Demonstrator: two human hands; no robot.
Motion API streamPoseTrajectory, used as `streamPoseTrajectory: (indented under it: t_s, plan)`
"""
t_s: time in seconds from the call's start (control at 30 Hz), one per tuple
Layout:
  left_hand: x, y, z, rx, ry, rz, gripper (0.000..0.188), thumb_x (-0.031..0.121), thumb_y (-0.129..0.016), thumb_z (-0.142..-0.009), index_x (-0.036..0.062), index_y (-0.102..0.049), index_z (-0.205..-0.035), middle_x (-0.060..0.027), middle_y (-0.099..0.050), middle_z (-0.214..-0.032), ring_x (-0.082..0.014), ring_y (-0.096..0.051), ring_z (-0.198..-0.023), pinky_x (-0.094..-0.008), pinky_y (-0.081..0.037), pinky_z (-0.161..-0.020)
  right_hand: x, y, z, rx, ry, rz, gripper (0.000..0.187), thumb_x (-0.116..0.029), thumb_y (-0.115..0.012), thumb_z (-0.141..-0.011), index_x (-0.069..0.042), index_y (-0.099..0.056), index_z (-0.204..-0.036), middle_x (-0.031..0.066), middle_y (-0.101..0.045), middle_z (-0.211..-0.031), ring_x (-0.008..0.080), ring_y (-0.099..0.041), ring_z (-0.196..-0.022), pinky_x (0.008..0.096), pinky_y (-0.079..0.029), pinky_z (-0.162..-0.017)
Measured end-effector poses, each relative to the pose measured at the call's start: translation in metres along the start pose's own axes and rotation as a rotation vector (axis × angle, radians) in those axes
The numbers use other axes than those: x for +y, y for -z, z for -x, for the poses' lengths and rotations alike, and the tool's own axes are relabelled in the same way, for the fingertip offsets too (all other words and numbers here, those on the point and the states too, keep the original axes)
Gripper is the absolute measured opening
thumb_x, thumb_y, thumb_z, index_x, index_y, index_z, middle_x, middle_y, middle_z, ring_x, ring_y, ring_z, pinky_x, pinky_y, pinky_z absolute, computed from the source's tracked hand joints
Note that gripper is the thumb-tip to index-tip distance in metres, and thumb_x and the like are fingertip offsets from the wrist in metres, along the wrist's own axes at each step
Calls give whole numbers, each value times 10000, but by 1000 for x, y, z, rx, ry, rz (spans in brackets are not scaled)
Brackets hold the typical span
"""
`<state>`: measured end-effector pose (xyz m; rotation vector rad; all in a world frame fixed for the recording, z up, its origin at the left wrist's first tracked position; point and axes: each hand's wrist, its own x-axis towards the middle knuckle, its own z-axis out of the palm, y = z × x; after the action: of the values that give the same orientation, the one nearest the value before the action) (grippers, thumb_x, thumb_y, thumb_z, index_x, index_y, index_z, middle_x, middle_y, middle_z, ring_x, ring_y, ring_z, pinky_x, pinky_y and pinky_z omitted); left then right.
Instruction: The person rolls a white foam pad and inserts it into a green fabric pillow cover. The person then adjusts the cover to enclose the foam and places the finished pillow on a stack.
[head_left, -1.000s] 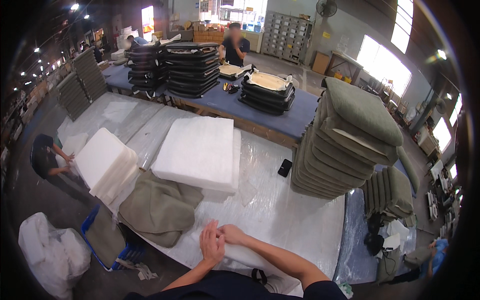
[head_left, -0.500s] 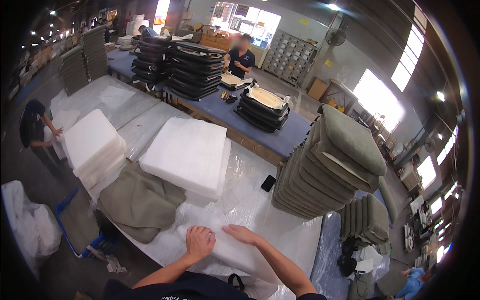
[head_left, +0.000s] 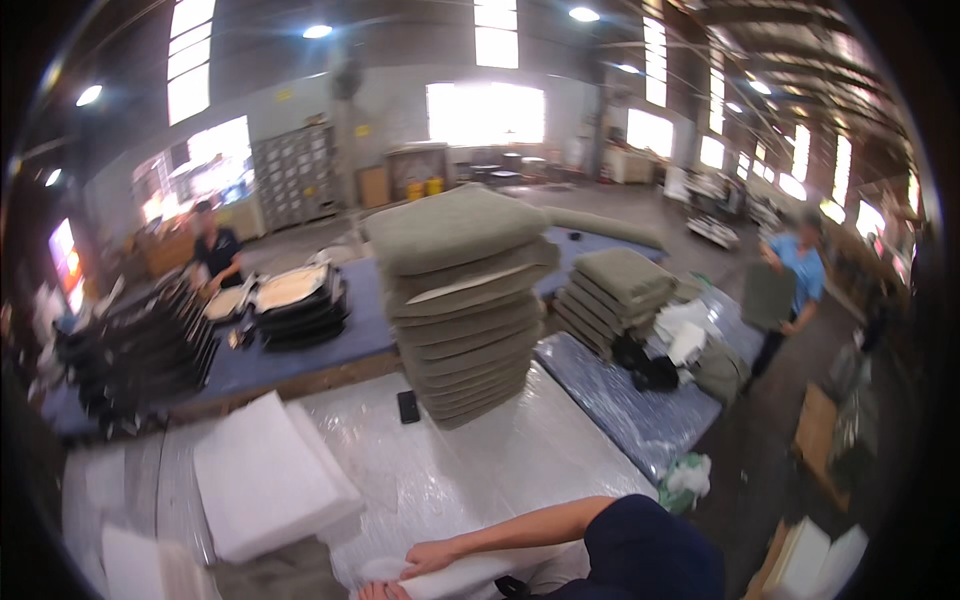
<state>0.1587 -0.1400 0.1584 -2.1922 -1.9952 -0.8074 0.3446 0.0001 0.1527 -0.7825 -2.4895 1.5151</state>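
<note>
Down at the lower edge of the view, a folded piece of white padding (head_left: 470,572) lies on the plastic-covered table. My right hand (head_left: 430,560) reaches in from the right, fingers closed on the padding's left end. Close beside it my left hand (head_left: 384,591) shows only its curled fingers at the padding; the picture's edge cuts off the rest. To the left is a stack of thick white foam sheets (head_left: 265,475), with grey-green fabric (head_left: 280,572) partly visible below it. Farther off on the table stand a tall stack of grey-green cushions (head_left: 465,330) and a black phone (head_left: 408,407).
Beyond my table runs a blue table (head_left: 370,295) with stacked black seat parts (head_left: 300,310), a person (head_left: 215,250) behind them. At right a plastic-wrapped table (head_left: 630,405) bears smaller cushions (head_left: 610,295). Another person (head_left: 800,270) there holds a grey-green panel (head_left: 767,297).
My view has swung to the right, so the table has shifted left and down. My hands are closer together at the padding's left end. The person in light blue now stands in full view.
</note>
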Motion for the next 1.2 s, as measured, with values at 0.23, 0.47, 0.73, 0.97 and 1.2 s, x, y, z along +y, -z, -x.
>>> streamPoseTrajectory:
  t_s: [0.23,0.47,0.73,0.97,1.2]
  plan:
    - [23,15,-52,-70,165,491,626,311,-726,-829,48,-590,-1381,-228,-594,-1362,-428,-520,-1295,-577,-314,-1147,24,22,28,57,-257,5,692,-616,-591,-989,57,-749,-951,253,-725,-826,341,-687,-733,461,-527,-719]
    - [86,27,-52,32,-38,320,655,284,-703,-857,93,-546,-1464,-241,-415,-1582,-456,-334,-1502,-664,-187,-1224,42,18,16,39,55,39,395,-413,-649,-959,-34,-755,-992,260,-679,-852,397,-689,-805,481,-529,-740]
    - [88,7,-21,-131,-22,124,647,376,-609,-922,125,-528,-1513,-233,-425,-1603,-414,-373,-1501,-631,-233,-1225,72,4,13,-241,-95,544,339,-380,-594,-957,-144,-775,-1119,202,-752,-1006,432,-707,-956,482,-566,-853]
    - [88,8,-39,-108,-108,120,435,363,-617,-913,149,-696,-1283,-92,-708,-1256,-267,-609,-1264,-587,-357,-1142,145,34,38,-161,-501,95,763,-681,-384,-1050,-50,-636,-1399,201,-682,-1331,386,-651,-1166,477,-542,-955]
    - [91,0,-61,-124,-77,177,237,341,-636,-901,129,-741,-917,-75,-742,-923,-241,-687,-1021,-556,-393,-1100,33,113,120,-8,-554,-17,663,-635,-450,-1071,-65,-667,-1329,104,-698,-1128,192,-623,-955,357,-526,-871]
